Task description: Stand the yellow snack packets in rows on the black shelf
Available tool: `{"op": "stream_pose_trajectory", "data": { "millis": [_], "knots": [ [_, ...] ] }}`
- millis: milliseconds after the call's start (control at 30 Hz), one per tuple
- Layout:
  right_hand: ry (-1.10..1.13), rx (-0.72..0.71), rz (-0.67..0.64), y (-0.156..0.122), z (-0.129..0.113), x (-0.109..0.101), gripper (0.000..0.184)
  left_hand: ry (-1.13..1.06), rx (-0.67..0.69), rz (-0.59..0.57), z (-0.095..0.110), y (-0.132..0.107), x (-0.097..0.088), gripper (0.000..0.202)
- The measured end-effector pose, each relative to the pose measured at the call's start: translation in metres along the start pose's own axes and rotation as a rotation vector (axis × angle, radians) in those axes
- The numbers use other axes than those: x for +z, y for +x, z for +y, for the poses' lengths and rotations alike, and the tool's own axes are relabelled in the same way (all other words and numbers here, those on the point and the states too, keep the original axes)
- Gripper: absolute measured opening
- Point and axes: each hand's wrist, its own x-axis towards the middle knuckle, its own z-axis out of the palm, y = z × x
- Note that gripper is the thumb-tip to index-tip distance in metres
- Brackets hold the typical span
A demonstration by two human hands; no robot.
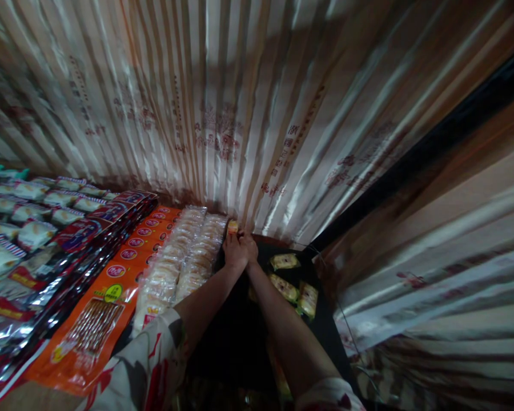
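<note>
In the head view, the only one I had, I judged the step in hand to be the handling of a small orange-and-yellow packet (232,227), which was at the fingertips of the left hand (235,252), near the foot of the striped curtain (223,85) and just beyond the end of the clear-bagged rows (184,257). To my mind the next move called for fine finger control rather than reach, with the wrists kept clear of those rows, since the packet was close beside them. Both arms stretched forward over the dark bench (229,342), converging so that the left hand and the right hand (251,249) met side by side, touching or slightly overlapped. The left forearm slanted up and rightward past the clear-bagged rows; the right forearm slanted up and leftward, passing beside three loose yellow packets (285,262) on the bench. The backs of the hands faced me and the fingers pointed away, toward the curtain. The light was dim and the hands were small in the picture, so I could not tell whether the left fingers pinched the packet or merely touched it, nor whether the right fingers were spread or pressed together. Left of the rows, a long orange bag (131,257) lay flat beside stacked dark foil bags (47,285).
</note>
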Motion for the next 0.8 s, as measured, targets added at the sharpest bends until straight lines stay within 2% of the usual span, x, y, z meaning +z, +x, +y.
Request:
{"op": "stream_pose_trajectory", "data": {
  "millis": [133,300,400,500,633,700,800],
  "knots": [
    [-0.015,-0.023,-0.02,-0.001,-0.003,-0.005,0.02,0.018,-0.097,0.079,-0.01,-0.001,0.009,0.039],
    [-0.042,-0.031,0.026,-0.015,-0.001,-0.019,0.026,0.052,-0.092,0.115,-0.001,-0.014,0.0,0.038],
    [-0.119,-0.066,0.044,-0.032,0.002,-0.038,0.027,0.039,-0.11,0.05,0.008,-0.027,-0.008,0.037],
    [-0.257,-0.038,0.046,-0.053,0.006,-0.065,0.027,0.026,-0.154,-0.035,0.013,-0.044,-0.011,0.036],
    [-0.356,0.035,-0.063,-0.085,0.013,-0.101,0.025,0.058,-0.142,-0.125,0.013,-0.071,-0.008,0.036],
    [-0.356,0.056,-0.104,-0.101,0.014,-0.111,0.025,0.119,-0.102,-0.131,0.011,-0.086,-0.005,0.034],
    [-0.352,0.044,-0.132,-0.12,0.013,-0.114,0.025,0.219,-0.02,-0.133,0.006,-0.108,0.0,0.033]
  ]
}}
